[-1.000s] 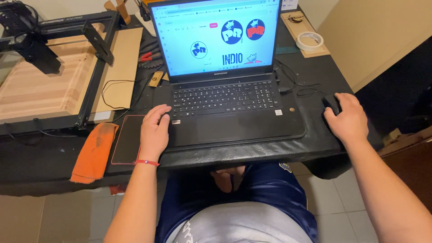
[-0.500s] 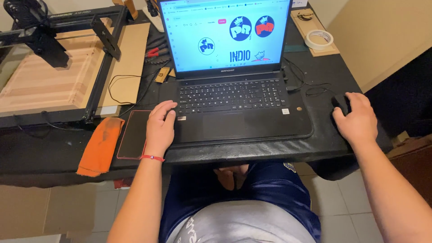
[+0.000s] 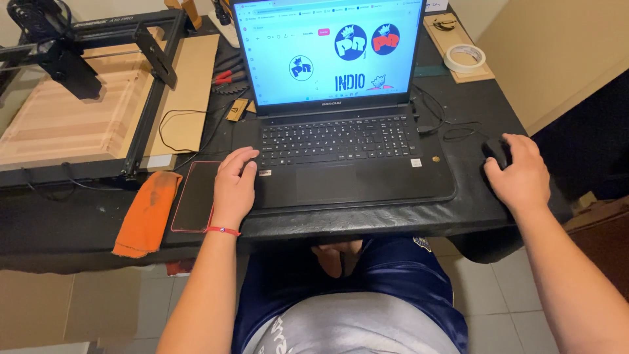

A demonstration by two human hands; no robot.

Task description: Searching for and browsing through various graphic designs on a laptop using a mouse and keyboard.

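Resting flat and loosely spread, left hand (image 3: 236,183) touches the laptop (image 3: 341,141) front-left corner on the counter (image 3: 458,111); right hand (image 3: 521,177) cups the black mouse (image 3: 496,151) at the counter's right edge.

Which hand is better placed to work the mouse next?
Right. The right hand already rests on the black mouse; the left hand lies on the laptop corner, far across.

The right hand (image 3: 521,176) covers nearly all of the black mouse (image 3: 496,149); only its front edge shows at the hand's ten o'clock. The laptop (image 3: 341,131) screen top is cut by the upper edge, its menu icons too small to tell. At nine o'clock, the black-framed machine (image 3: 72,59) runs off the left edge.
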